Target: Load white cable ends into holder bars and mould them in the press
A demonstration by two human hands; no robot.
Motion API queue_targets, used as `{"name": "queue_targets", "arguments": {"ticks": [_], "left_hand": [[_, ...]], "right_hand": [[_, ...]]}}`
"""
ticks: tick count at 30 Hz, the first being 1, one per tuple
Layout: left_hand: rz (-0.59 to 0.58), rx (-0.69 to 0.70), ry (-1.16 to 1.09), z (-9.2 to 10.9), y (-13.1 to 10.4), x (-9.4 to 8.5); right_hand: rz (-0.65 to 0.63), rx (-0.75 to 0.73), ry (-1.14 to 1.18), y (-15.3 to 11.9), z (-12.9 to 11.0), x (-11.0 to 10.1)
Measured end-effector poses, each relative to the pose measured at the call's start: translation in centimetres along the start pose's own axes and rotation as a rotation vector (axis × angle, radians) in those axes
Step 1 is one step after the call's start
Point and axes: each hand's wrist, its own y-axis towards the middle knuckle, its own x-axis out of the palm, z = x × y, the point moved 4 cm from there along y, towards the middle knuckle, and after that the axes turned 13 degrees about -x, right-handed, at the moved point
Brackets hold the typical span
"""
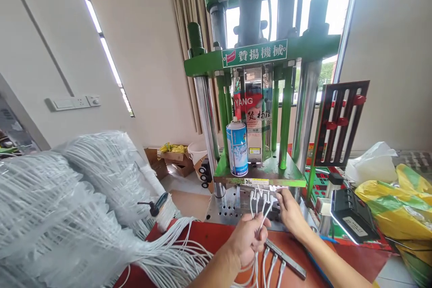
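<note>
Several white cables (257, 207) run up through my left hand (249, 236), whose fingers are closed round them. Their white connector ends (261, 198) hang in a row at the metal mould (245, 198) under the press's green plate. My right hand (289, 209) is at the right end of that row, thumb and fingertips drawn together; what they pinch is too small to make out. Below my hands, a metal bar (286, 258) with more white cables in it lies on the red table (216, 234).
The green press (232, 175) stands ahead, with a blue spray can (237, 148) on its plate. Big bundles of white cable (97, 175) are heaped at left. A black box (354, 216) and yellow-green bags (388, 193) are at right.
</note>
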Motion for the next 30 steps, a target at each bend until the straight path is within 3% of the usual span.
{"name": "queue_targets", "arguments": {"ticks": [3, 7, 11, 16, 21, 24, 27, 30], "left_hand": [[0.041, -0.036, -0.091, -3.2, -2.8, 1.0], [0.099, -0.143, -0.136, -4.9, -4.8, 1.4], [0.157, -0.206, -0.127, -5.2, -5.6, 1.6], [0.11, -0.149, -0.046, -5.5, -7.5, 2.3], [0.1, -0.052, 0.195, -3.9, -9.5, 2.0], [0.051, 0.009, 0.35, -2.6, -9.9, 2.2], [-0.008, 0.009, 0.477, -1.8, -10.0, 2.7], [-0.115, -0.047, 0.602, -1.6, -10.1, 3.6]], "right_hand": [[0.012, 0.003, -0.04, -3.7, -1.6, -0.6], [0.013, 0.035, -0.112, -6.8, -3.4, -0.8], [-0.012, 0.061, -0.172, -7.9, -3.7, -0.9], [-0.054, 0.142, -0.21, -8.9, -1.3, -1.9], [-0.125, 0.118, -0.161, -10.6, 0.8, -3.4], [-0.133, 0.092, -0.155, -10.6, 0.6, -4.5], [-0.118, 0.228, 0.132, -9.7, -1.3, -5.5], [-0.256, 0.523, 0.882, -8.8, -5.4, -5.2]]}}
